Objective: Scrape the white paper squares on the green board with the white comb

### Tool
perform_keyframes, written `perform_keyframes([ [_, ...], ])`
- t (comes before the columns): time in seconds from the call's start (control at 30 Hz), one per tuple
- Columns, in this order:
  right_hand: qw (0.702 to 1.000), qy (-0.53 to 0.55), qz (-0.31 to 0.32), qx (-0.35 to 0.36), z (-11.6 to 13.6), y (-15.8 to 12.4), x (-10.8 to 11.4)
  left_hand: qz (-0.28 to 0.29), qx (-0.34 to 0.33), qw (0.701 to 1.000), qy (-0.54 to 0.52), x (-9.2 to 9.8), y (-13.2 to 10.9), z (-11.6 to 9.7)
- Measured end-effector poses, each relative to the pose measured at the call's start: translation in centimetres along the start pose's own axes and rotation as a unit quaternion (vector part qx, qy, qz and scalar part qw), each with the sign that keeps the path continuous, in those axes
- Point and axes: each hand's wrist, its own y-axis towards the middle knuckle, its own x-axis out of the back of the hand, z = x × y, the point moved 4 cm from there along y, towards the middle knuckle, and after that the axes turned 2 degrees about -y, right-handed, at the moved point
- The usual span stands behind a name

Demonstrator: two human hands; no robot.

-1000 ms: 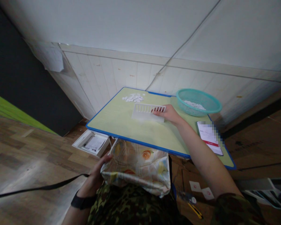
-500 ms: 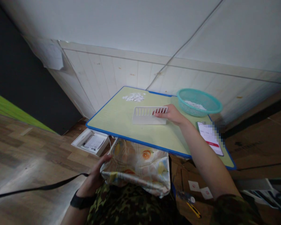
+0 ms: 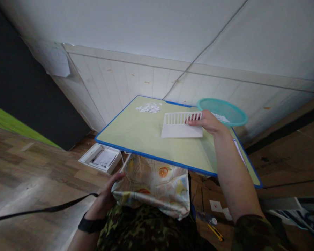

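Tray (image 3: 181,126) gripped in right hand (image 3: 208,122) | left hand (image 3: 107,199) clutches cloth (image 3: 151,184) | basket (image 3: 231,108) half hidden

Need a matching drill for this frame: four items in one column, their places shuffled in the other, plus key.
Things:
1. white slotted panel
2. teal basket
3. pile of white pieces
4. fruit-print cloth

Places:
A. below the table's near edge, gripped by the left hand
B. far edge of the table, left part
C. on the table, its right end gripped by the right hand
D. far right corner of the table

Pairs: 1-C, 2-D, 3-B, 4-A
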Motion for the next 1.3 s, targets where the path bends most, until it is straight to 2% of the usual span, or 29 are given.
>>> perform_keyframes([
  [0.17, 1.000, -0.017, -0.007, -0.008, -0.7, 0.1, 1.0, -0.007, 0.022, 1.000, -0.010, -0.3, -0.6, -0.1],
  [0.27, 0.999, 0.005, -0.031, -0.012, -0.9, -0.1, 1.8, -0.008, 0.031, 0.999, -0.020, 0.2, -0.2, 0.4],
  [0.37, 0.999, 0.009, -0.028, -0.019, -1.1, -0.2, 2.2, -0.027, 0.030, 0.999, -0.021, 0.9, 0.4, 0.7],
  [0.57, 0.999, 0.002, -0.043, -0.017, -1.4, 0.1, 1.9, -0.011, 0.035, 0.999, -0.028, 0.6, 0.3, 0.7],
  [0.77, 1.000, -0.014, -0.014, -0.009, -0.9, -0.1, 1.6, 0.003, 0.016, 1.000, -0.001, 0.6, 0.5, 0.5],
  [1.07, 0.993, -0.040, -0.110, 0.000, -1.3, -0.4, 3.6, -0.005, 0.028, 0.999, -0.015, -0.4, -0.7, -0.1],
  [1.13, 0.992, -0.036, -0.118, 0.001, -1.5, -0.3, 3.6, -0.005, 0.025, 1.000, -0.008, -0.2, -0.5, 0.1],
  [1.3, 0.996, -0.026, -0.081, -0.002, -1.5, 0.2, 2.2, -0.017, 0.029, 0.999, -0.016, 0.4, 0.0, 0.6],
])
